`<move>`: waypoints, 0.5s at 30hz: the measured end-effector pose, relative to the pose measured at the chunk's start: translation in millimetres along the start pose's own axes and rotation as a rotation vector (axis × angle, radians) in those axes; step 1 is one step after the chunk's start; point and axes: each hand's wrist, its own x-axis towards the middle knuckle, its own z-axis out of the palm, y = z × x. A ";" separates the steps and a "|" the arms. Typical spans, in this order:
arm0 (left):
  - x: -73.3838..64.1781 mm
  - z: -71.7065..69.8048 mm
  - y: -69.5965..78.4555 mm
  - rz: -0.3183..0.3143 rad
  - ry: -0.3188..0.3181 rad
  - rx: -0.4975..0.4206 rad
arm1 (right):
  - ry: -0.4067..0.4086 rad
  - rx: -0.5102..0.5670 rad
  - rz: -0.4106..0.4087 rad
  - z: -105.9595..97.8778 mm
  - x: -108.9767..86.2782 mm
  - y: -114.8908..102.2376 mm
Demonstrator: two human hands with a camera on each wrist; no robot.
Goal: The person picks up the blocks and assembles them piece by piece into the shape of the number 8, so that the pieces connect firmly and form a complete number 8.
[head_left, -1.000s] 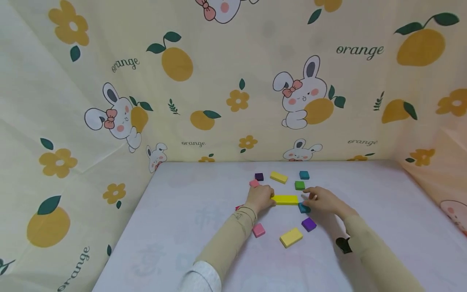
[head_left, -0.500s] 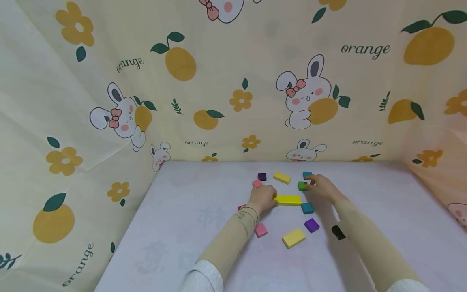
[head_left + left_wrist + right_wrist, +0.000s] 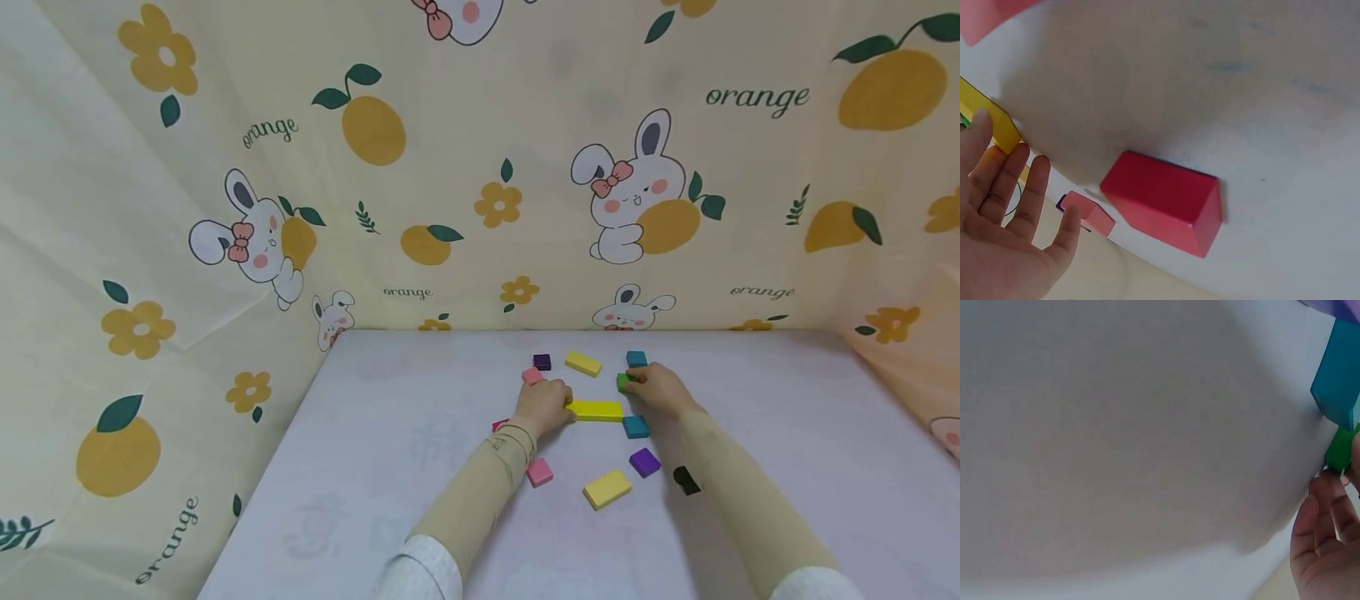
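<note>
In the head view my left hand (image 3: 542, 407) pinches the left end of a long yellow block (image 3: 597, 411) lying on the table. Its thumb and fingertips meet that block's end (image 3: 1005, 132) in the left wrist view. Farther right, my right hand (image 3: 662, 388) holds a small green block (image 3: 622, 382) between thumb and fingers, partly covering it. The right wrist view shows the green block (image 3: 1339, 450) at the fingertips, beside a teal block (image 3: 1338, 375). That teal block (image 3: 635, 427) sits at the long yellow block's right end. Another teal block (image 3: 636, 359) lies just behind the right hand.
Around the hands lie a dark purple block (image 3: 542, 362), two yellow blocks (image 3: 583, 363), two pink blocks (image 3: 539, 472) and a purple block (image 3: 645, 462). A red block (image 3: 1163, 197) is beside the left wrist. A patterned cloth (image 3: 450, 183) rises behind the white table (image 3: 375, 417).
My right hand has moved back from beside the front teal block to the green block and now grips it. The left hand stays on the long yellow block. The head view has shifted slightly.
</note>
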 end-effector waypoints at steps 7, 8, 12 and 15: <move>-1.1 -2.3 0.8 -0.004 -0.012 -0.010 | -0.048 0.117 0.063 -1.9 -2.8 3.5; -1.2 -2.4 0.8 -0.005 -0.010 -0.012 | -0.045 0.137 0.076 -1.9 -2.7 4.6; -0.7 -1.4 0.1 -0.002 -0.006 -0.019 | -0.040 0.199 0.119 -1.7 -1.9 8.0; -0.3 -0.4 -0.7 -0.001 -0.007 -0.023 | -0.057 0.222 0.129 -1.5 -1.4 9.4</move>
